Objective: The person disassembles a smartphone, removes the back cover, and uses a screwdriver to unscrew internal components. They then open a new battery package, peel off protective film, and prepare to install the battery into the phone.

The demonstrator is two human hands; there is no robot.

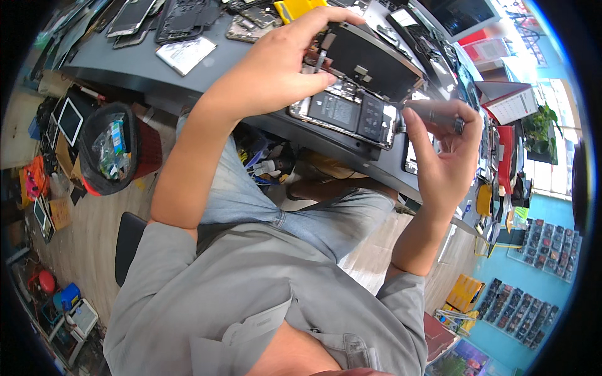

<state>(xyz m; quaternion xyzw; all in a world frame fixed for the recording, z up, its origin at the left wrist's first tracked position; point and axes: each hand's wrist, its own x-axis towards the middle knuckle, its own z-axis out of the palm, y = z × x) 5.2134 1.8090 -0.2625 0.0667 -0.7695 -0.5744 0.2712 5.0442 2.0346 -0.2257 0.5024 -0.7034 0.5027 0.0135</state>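
Note:
An opened phone (335, 111) lies at the near edge of the grey workbench, its dark battery and inner parts showing. Its screen panel (376, 62) stands tilted up along the far side, back facing me. My left hand (276, 72) is closed on the panel's left end, fingers over the top edge and thumb down by the phone's body. In my right hand (445, 150), at the phone's right end, is a dark cylindrical screwdriver (433, 116), pinched between thumb and fingers. Blur hides whether its tip touches the phone.
Loose phone parts (188, 22) and a white flat panel (186, 54) lie at the bench's left. A yellow item (300, 9) sits beyond my left hand. Another phone (411, 156) is beside my right wrist. A lined bin (128, 147) stands on the floor at left.

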